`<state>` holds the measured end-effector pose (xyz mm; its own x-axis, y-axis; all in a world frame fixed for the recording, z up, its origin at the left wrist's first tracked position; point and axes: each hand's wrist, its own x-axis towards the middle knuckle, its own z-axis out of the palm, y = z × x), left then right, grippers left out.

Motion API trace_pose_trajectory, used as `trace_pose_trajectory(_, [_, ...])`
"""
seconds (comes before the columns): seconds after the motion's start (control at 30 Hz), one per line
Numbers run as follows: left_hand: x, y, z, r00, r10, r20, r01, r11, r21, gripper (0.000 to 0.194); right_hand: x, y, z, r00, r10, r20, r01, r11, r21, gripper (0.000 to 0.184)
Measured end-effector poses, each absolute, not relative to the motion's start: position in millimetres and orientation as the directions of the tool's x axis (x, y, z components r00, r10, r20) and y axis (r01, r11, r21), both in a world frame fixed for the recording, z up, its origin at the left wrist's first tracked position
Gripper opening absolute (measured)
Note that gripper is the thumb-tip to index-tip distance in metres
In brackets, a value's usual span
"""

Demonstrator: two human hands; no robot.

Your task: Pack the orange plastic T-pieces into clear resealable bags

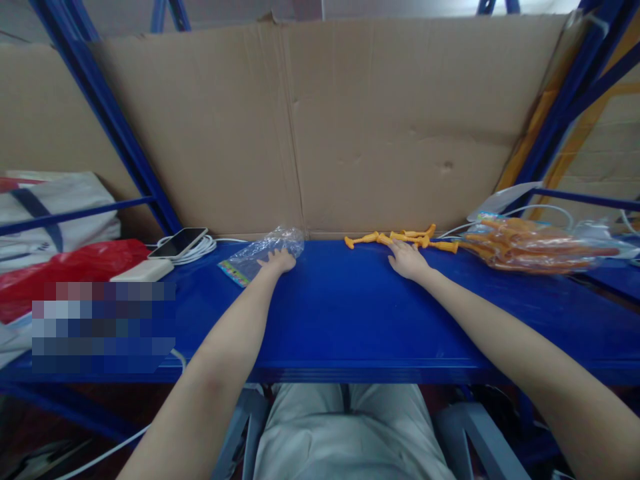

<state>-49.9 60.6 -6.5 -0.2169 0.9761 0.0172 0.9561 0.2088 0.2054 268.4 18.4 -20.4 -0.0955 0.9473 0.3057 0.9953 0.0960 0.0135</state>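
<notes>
My left hand (278, 261) lies with fingers spread on a crumpled clear plastic bag (250, 259), which has a colourful printed strip along its near left end. Against the cardboard, slim orange plastic pieces (365, 239) with bulges and bent ends lie loosely together; their exact kind is unclear. Over these rests my right hand (409, 259), its fingers stretched forward and touching some of them. To the right is a filled clear bag (530, 245) of similar orange pieces.
A tall cardboard sheet (210, 133) closes off the back of the blue shelf (345, 320). At left are a phone (179, 243) on a coiled white cable, a white block (143, 271) and a red plastic bag (80, 267). Blue metal posts (107, 113) stand on both sides.
</notes>
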Motion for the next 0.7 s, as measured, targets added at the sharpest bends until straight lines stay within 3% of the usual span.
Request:
trace_pose_trajectory(0.23, [-32, 63, -8, 0.132, 0.985, -0.111, 0.988, -0.121, 0.098, 0.055, 260, 11, -17, -0.334, 0.820, 0.464, 0.939, 0.332, 0.089, 0.058])
trace_pose_trajectory(0.43, [-12, 58, -5, 0.382, 0.898, -0.219, 0.924, -0.374, 0.075, 0.062, 242, 1, -13, -0.589, 0.667, 0.457, 0.801, 0.556, 0.222, 0.056])
trace_pose_trajectory(0.7, [14, 37, 2, 0.501, 0.789, -0.356, 0.854, -0.518, 0.054, 0.067, 236, 5, -20, -0.783, 0.383, 0.490, 0.590, 0.706, 0.391, 0.049])
